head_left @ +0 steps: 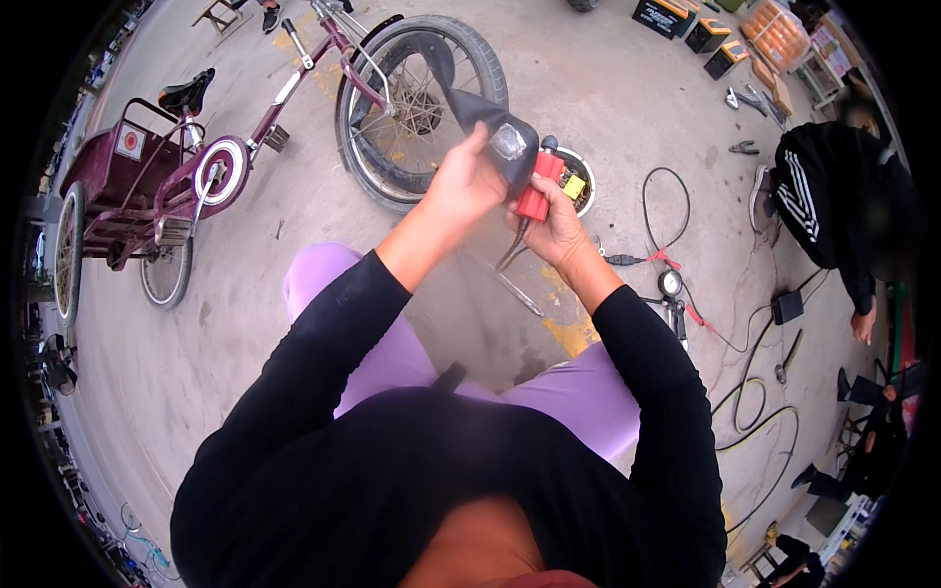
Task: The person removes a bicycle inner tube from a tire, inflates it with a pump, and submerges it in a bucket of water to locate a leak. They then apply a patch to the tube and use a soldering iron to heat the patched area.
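Note:
My left hand (467,178) grips a black rubber inner tube (480,113), its thumb up along the near side. A shiny pale grey patch of surface (508,142) faces up on the tube. My right hand (557,223) is wrapped round a red corded power tool (541,184) with a dark round head at its far end. The tool lies close against the tube's right edge; whether its head touches the rubber I cannot tell. From the tube, a length runs up to the spoked wheel (421,116) just beyond my hands.
A purple tricycle (108,201) lies across the left, its front wheel ahead of me. A white bowl (588,196) holds a yellow item. On the right are a pressure gauge (669,283), cables (750,402), pliers (745,148) and a person in black (833,196). Batteries (667,16) stand beyond.

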A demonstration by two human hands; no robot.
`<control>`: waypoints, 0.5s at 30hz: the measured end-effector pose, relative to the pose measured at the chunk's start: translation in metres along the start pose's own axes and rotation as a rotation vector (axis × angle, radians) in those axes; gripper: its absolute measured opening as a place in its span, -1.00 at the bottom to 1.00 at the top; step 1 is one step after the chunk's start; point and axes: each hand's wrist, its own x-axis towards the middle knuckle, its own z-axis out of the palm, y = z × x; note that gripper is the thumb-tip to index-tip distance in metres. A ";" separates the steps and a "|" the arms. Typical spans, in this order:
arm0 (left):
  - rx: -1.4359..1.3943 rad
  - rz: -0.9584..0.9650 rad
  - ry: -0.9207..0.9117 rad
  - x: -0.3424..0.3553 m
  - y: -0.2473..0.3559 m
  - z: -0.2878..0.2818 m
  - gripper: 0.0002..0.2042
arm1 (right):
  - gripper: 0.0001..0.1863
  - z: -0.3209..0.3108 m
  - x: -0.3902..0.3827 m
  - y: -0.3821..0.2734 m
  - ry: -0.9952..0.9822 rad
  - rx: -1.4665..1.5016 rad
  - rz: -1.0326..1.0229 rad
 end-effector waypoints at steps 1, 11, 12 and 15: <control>-0.011 0.014 -0.032 -0.001 0.004 0.000 -0.60 | -0.68 0.003 -0.001 0.003 -0.022 0.003 0.028; 0.389 0.298 0.090 -0.039 0.034 -0.020 -0.64 | -0.66 0.018 -0.041 -0.058 0.005 -0.550 -0.208; 0.326 0.205 0.148 -0.047 0.019 -0.026 -0.59 | -0.67 0.017 -0.039 -0.069 0.083 -0.600 -0.265; 0.278 -0.138 0.329 -0.072 -0.025 -0.044 -0.50 | -0.68 0.016 -0.031 -0.087 0.195 -0.838 -0.324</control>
